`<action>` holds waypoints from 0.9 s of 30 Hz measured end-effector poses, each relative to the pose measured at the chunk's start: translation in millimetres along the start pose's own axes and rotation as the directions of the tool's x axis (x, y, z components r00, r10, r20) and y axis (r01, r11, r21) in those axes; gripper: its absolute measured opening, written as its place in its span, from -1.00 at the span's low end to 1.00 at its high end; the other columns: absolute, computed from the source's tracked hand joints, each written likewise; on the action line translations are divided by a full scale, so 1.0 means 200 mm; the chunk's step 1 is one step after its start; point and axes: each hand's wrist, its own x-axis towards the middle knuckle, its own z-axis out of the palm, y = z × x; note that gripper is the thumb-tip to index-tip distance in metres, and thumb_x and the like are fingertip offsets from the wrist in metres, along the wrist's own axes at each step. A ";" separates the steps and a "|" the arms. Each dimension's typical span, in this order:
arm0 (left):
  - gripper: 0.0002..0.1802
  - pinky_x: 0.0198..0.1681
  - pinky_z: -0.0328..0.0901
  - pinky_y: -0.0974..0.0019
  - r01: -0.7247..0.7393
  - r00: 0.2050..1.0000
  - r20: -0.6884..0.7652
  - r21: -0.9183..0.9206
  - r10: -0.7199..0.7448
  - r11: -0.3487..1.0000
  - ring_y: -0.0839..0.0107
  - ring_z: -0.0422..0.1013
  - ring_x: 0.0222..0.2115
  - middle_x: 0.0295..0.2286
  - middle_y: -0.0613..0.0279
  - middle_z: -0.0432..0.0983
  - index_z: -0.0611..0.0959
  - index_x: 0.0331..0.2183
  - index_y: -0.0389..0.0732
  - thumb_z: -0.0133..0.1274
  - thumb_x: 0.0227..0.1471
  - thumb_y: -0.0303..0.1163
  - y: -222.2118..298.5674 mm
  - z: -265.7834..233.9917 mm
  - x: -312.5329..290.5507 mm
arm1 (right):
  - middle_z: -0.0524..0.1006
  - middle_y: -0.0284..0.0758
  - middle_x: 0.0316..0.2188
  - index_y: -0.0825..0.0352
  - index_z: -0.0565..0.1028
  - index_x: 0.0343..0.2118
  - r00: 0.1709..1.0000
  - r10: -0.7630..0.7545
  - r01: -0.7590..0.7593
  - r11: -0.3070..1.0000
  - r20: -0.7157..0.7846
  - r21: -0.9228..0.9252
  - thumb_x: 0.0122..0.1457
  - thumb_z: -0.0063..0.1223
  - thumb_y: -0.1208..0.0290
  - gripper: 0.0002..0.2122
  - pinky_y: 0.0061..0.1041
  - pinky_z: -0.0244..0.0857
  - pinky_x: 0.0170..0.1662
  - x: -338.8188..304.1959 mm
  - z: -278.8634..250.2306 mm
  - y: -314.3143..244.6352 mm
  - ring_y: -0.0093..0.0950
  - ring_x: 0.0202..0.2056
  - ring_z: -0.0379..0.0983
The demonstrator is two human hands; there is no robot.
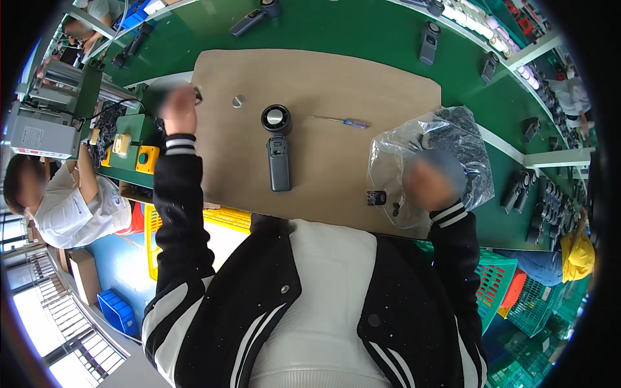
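My left hand (pixel 180 111) is at the left edge of the brown work mat (pixel 336 84), its fingertips blurred; a small dark piece (pixel 198 96) shows beside its fingers, and I cannot tell whether it is gripped. My right hand (pixel 429 185), also smeared, is over a clear plastic bag (pixel 393 152) of dark parts (pixel 456 129). What its fingers touch is hidden. Between the hands lies a dark grey handheld fan (pixel 279 152), its round head away from me. A screwdriver (pixel 341 121) with a blue handle, a small round silvery piece (pixel 239 101) and a small black part (pixel 376 198) also rest on the mat.
More handheld fans (pixel 429 44) lie on the green bench (pixel 336 29) beyond the mat and in rows at the right. At the left stands a green machine with a yellow button box (pixel 147 159). A person in white (pixel 84 200) sits there. Green crates (pixel 495 278) stand lower right.
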 end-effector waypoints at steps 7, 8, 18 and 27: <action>-0.77 -0.42 0.20 0.61 0.348 0.931 0.333 -0.689 -0.148 0.636 0.62 0.27 -0.51 -0.43 0.33 0.46 0.57 -0.15 -0.27 -0.11 0.17 -0.49 0.48 0.18 -0.67 | 0.42 -0.41 -0.57 0.29 0.38 -0.35 0.990 -0.065 0.118 0.858 -0.123 0.500 0.20 -0.12 0.54 -0.96 -0.60 0.25 -0.51 0.13 -0.02 -0.29 -0.59 -0.55 0.33; -0.76 -0.43 0.19 0.62 0.381 0.921 0.343 -0.698 -0.185 0.607 0.64 0.25 -0.52 -0.45 0.35 0.44 0.57 -0.15 -0.27 -0.12 0.18 -0.48 0.54 0.19 -0.71 | 0.41 -0.42 -0.54 0.29 0.38 -0.33 0.986 -0.100 0.161 0.791 -0.135 0.590 0.23 -0.16 0.55 -0.94 -0.64 0.26 -0.51 0.16 0.01 -0.35 -0.62 -0.53 0.32; -0.72 -0.28 0.22 0.58 0.413 0.911 0.377 -0.811 -0.170 0.414 0.57 0.31 -0.41 -0.36 0.27 0.45 0.52 -0.12 -0.31 -0.08 0.09 -0.63 0.60 0.23 -0.84 | 0.39 -0.38 -0.51 0.33 0.38 -0.27 0.947 -0.316 0.153 0.595 0.055 0.789 0.25 -0.17 0.55 -0.93 -0.60 0.33 -0.39 0.40 0.35 -0.62 -0.59 -0.51 0.31; -0.66 -0.26 0.25 0.56 0.363 0.922 0.273 -0.856 -0.275 0.368 0.55 0.33 -0.40 -0.37 0.26 0.44 0.50 -0.08 -0.31 -0.07 0.05 -0.68 0.59 0.22 -0.84 | 0.38 -0.36 -0.48 0.32 0.40 -0.33 0.895 -0.446 0.401 0.797 -0.008 0.453 0.14 -0.07 0.63 -0.92 -0.54 0.25 -0.37 0.48 0.55 -0.73 -0.53 -0.49 0.29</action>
